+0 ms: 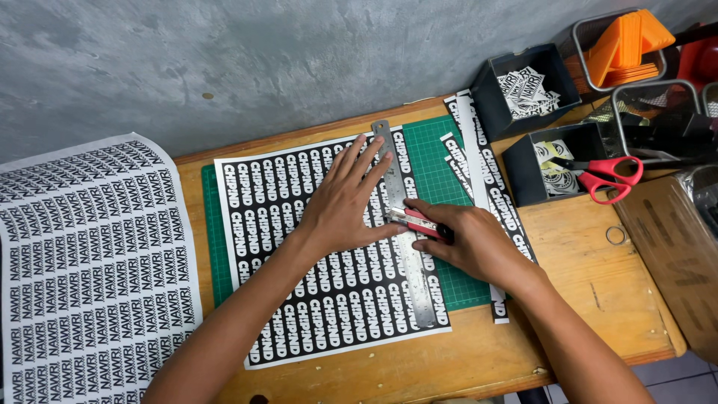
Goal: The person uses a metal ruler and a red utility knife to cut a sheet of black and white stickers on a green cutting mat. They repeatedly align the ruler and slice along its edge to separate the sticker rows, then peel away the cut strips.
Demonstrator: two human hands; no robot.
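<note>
We press our left hand [345, 200] flat, fingers spread, on a long steel ruler [404, 224] that lies across a glossy black-and-white sticker sheet [314, 254]. Our right hand [473, 241] is closed around a red craft knife [419, 221], its tip against the ruler's right edge. The sheet rests on a green gridded cutting mat [441, 153] on the wooden table [583, 262]. Right of the ruler lie cut strips [479, 161]; farther right, red-handled scissors [609, 176].

Red scissors [607, 176] lie across a black box [540, 164] at the right of the wooden desk [568, 254]. Orange plastic pieces [628, 41] sit in a wire basket [585, 34] behind. A second printed sheet [90, 262] hangs off the left.
</note>
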